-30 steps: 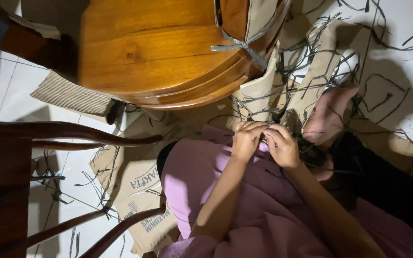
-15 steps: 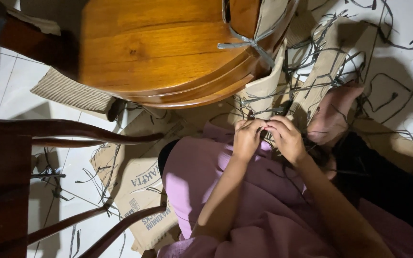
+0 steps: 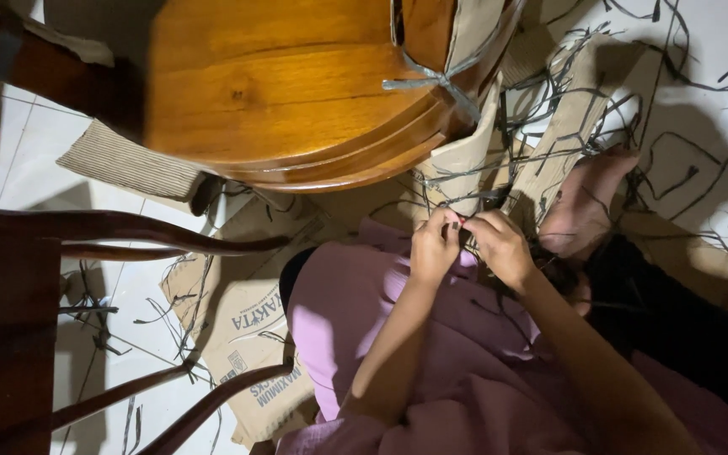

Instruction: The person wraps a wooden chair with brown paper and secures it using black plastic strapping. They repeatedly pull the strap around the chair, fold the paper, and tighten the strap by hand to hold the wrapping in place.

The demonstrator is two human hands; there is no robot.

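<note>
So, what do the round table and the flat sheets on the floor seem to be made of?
The round table looks like solid wood with a glossy varnish: grain lines and a knot show, and the rim shines. The flat sheets look like plain brown corrugated cardboard, matte, with creased folds and torn edges.

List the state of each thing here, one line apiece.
left hand: fingers pinched on a thin dark strip, touching the right hand.
right hand: fingertips pinched at the same spot.
dark strips: loose, tangled across the floor.
wooden table: standing, a grey strip tied round its cardboard-wrapped edge.
flattened cardboard: lying flat on the tiles.
wooden chair: at the left, nothing on it.
</note>
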